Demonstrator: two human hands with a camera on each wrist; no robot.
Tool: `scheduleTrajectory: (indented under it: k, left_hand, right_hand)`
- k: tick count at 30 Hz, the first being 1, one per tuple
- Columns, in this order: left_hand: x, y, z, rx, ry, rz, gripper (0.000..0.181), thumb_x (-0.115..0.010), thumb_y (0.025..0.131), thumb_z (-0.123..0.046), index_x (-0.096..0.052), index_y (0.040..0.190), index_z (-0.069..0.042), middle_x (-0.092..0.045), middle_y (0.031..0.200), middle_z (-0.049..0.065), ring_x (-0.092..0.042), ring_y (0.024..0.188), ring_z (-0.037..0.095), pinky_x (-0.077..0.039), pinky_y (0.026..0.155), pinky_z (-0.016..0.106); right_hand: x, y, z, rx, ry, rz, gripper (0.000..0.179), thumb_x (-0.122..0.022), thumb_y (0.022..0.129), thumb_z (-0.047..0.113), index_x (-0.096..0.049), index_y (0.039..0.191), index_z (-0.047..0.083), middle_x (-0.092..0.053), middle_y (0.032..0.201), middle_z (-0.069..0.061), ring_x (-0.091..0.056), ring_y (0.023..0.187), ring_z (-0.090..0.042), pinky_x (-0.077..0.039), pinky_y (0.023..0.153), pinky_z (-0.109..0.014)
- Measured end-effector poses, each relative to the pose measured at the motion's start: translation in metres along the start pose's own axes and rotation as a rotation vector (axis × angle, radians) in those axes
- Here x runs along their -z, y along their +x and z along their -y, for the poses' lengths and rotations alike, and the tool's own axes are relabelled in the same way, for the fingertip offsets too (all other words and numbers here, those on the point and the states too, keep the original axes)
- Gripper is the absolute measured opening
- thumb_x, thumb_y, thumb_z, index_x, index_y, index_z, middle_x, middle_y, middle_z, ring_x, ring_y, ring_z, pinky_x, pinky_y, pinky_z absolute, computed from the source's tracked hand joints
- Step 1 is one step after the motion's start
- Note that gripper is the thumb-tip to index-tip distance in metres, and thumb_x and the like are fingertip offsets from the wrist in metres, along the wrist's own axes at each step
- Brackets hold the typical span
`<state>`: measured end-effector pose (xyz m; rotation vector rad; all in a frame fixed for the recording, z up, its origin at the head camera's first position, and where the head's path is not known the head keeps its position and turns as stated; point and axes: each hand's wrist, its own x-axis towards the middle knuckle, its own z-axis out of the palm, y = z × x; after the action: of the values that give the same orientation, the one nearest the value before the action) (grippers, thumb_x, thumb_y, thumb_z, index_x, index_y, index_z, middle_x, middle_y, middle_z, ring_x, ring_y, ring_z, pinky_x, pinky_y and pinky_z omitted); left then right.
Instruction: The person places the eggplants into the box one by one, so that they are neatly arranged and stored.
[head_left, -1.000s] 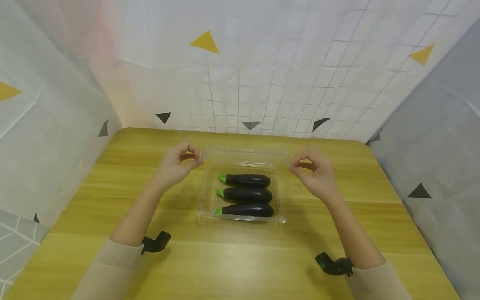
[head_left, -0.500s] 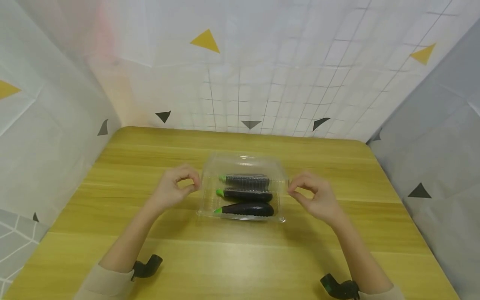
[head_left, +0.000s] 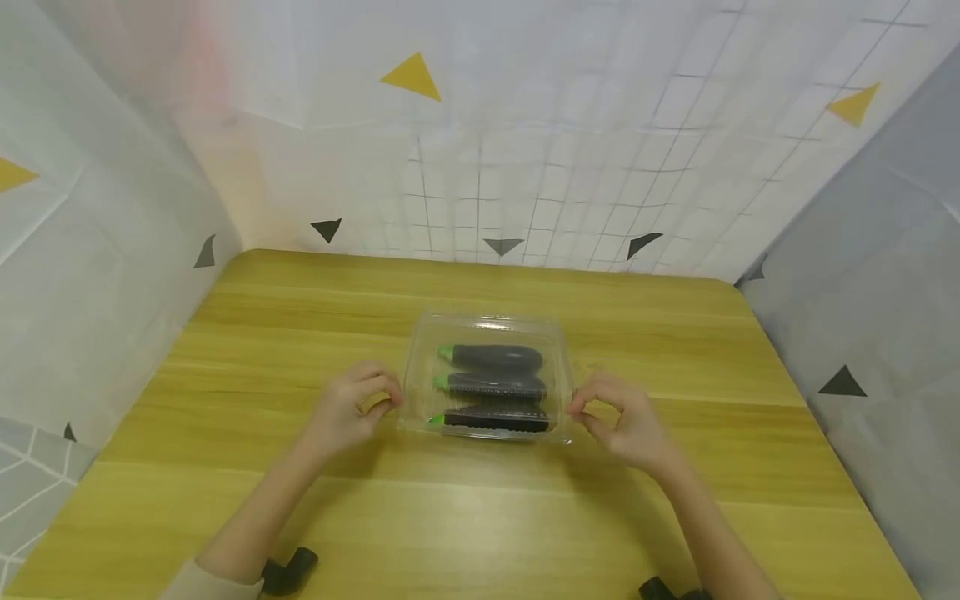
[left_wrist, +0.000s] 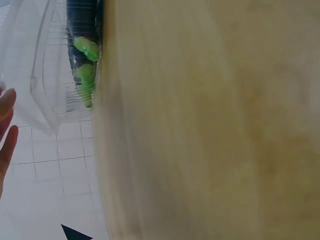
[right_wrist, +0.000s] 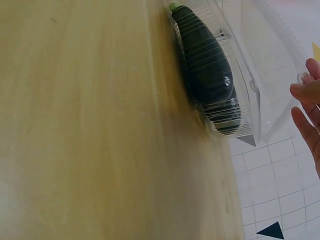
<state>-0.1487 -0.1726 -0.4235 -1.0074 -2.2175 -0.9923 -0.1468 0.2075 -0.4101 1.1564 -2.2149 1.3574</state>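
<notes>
A clear plastic clamshell container (head_left: 483, 433) lies on the table with three dark eggplants in it, green stems to the left: a back eggplant (head_left: 498, 358), a middle eggplant (head_left: 495, 386) and a front eggplant (head_left: 495, 420). Its hinged clear lid (right_wrist: 280, 30) tilts over them, with a gap at the front in both wrist views. My left hand (head_left: 356, 408) pinches the lid's left front corner between thumb and fingers. At the right front corner, my right hand (head_left: 626, 421) pinches the lid likewise.
The wooden table (head_left: 480, 517) extends around the container on all sides. White sheeting (head_left: 525, 125) with yellow and dark triangles stands behind the table and at both sides. A black wrist camera mount (head_left: 291, 572) shows beside my left sleeve.
Both hands have come forward and down toward me, swinging the lid from folded back to over the eggplants. The container's base and the eggplants have stayed in place.
</notes>
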Motion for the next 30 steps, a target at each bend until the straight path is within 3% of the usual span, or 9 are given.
scheduleTrajectory:
  k: [8,12,15,23,30]
  left_hand:
    - [-0.004,-0.011,-0.002,-0.004,0.136,0.053,0.032,-0.079,0.064,0.016,-0.065,0.074,-0.010,-0.063,0.090,-0.001,-0.059,0.089,0.018,-0.054,0.076,0.028]
    - [-0.005,-0.015,-0.003,-0.013,0.182,0.065,0.033,-0.081,0.063,0.016,-0.065,0.075,-0.010,-0.063,0.089,-0.001,-0.059,0.086,0.017,-0.055,0.072,0.029]
    - [-0.005,-0.017,-0.003,-0.017,0.192,0.071,0.031,-0.080,0.063,0.017,-0.066,0.076,-0.008,-0.063,0.089,-0.001,-0.060,0.085,0.016,-0.056,0.071,0.028]
    - [-0.004,-0.018,-0.006,-0.015,0.190,0.078,0.030,-0.080,0.064,0.016,-0.068,0.077,-0.007,-0.063,0.089,-0.001,-0.060,0.083,0.015,-0.056,0.070,0.028]
    - [-0.004,-0.023,-0.009,-0.002,0.242,0.145,0.033,-0.076,0.065,0.019,-0.066,0.080,-0.008,-0.064,0.093,-0.001,-0.062,0.089,0.017,-0.056,0.073,0.029]
  right_hand:
    - [-0.010,-0.017,-0.011,-0.033,-0.006,0.007,0.045,-0.072,0.062,-0.028,-0.068,0.084,0.011,-0.066,0.084,-0.002,-0.062,0.087,-0.018,-0.046,0.091,-0.018]
    - [-0.015,-0.022,-0.015,0.014,-0.045,-0.004,0.046,-0.072,0.058,-0.029,-0.067,0.083,0.009,-0.066,0.083,-0.001,-0.062,0.084,-0.017,-0.048,0.085,-0.017]
    - [-0.017,-0.024,-0.017,0.048,-0.067,-0.017,0.046,-0.072,0.057,-0.029,-0.067,0.082,0.009,-0.066,0.083,-0.001,-0.062,0.081,-0.017,-0.049,0.082,-0.017]
    - [-0.017,-0.026,-0.016,0.012,-0.100,-0.002,0.043,-0.071,0.062,-0.026,-0.067,0.084,0.011,-0.066,0.086,0.003,-0.062,0.083,-0.015,-0.048,0.083,-0.016]
    - [-0.018,-0.027,-0.013,0.023,-0.113,0.001,0.045,-0.064,0.059,-0.029,-0.067,0.084,0.009,-0.067,0.086,0.004,-0.062,0.083,-0.015,-0.048,0.083,-0.016]
